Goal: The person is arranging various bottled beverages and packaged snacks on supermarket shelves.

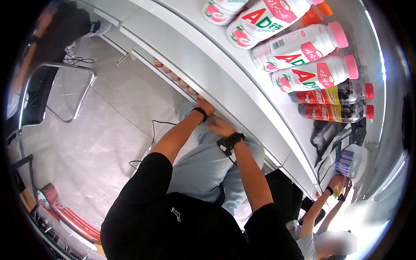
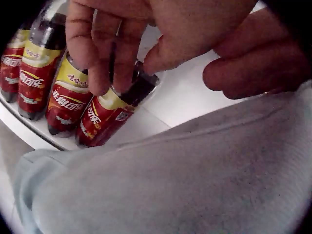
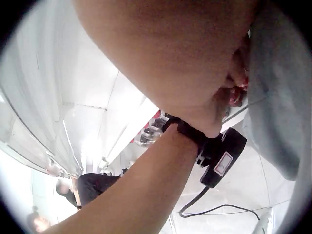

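Observation:
At the low shelf, my left hand [image 1: 206, 107] reaches in among the cola bottles with red and yellow labels. In the left wrist view the left hand [image 2: 165, 36] holds the upper part of the nearest cola bottle [image 2: 109, 114], its fingers in front and its thumb at the other side. The bottle's cap is hidden by the hand. My right hand [image 1: 223, 128] is close by, over the knee, its fingers loosely bent. The left wrist view shows this right hand [image 2: 258, 63] at the right, apart from the bottles, with nothing visible in it.
A row of cola bottles [image 2: 41, 73] lines the low shelf's edge. Above are white milk-drink bottles [image 1: 303, 78] with pink caps and further cola bottles [image 1: 336, 112]. A metal-framed chair [image 1: 78, 108] stands left. Another person's hands [image 1: 338, 182] work at the far shelf.

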### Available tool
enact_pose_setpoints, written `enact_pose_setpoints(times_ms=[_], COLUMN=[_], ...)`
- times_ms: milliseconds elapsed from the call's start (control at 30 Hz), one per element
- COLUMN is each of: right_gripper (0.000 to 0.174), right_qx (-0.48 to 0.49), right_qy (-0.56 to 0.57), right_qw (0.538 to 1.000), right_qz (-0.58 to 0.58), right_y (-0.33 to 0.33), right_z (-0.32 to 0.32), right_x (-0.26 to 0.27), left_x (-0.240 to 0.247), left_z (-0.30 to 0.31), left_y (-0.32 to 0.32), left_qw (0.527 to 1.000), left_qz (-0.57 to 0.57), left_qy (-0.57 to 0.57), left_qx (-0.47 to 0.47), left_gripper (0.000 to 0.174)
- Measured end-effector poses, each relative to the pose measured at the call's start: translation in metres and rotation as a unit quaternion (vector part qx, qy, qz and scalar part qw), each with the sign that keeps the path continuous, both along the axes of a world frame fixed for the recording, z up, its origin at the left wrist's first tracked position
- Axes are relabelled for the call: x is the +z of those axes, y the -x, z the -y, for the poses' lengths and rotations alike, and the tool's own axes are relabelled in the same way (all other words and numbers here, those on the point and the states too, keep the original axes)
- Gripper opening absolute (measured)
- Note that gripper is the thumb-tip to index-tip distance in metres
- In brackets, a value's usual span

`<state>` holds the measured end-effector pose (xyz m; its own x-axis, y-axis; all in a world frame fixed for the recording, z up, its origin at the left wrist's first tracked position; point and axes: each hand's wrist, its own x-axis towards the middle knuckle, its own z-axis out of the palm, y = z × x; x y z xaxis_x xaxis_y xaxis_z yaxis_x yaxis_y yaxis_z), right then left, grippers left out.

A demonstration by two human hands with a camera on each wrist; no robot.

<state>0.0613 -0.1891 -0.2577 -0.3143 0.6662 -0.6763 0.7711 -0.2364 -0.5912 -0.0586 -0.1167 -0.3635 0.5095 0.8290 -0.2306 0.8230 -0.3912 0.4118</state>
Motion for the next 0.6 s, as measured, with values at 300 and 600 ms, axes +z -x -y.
enact_pose_setpoints(times_ms=[300,600], right_gripper=[0.063,0.064], right_qx=[-0.133,-0.147], right_qy=[0.042,-0.01], right_qw=[0.984,0.986], right_qz=[-0.108,-0.078], right_y=[-0.007,-0.013], right_z=[0.001,0.008], right_x=[0.0,0.002], left_x=[0.012,0.0], left_z=[-0.018,0.014], left_y=[-0.016,0.019], left_qw=[0.995,0.989], left_qz=[0.081,0.137], left_qy=[-0.021,0.05], left_qx=[0.054,0.021], left_gripper=[0.045,0.034])
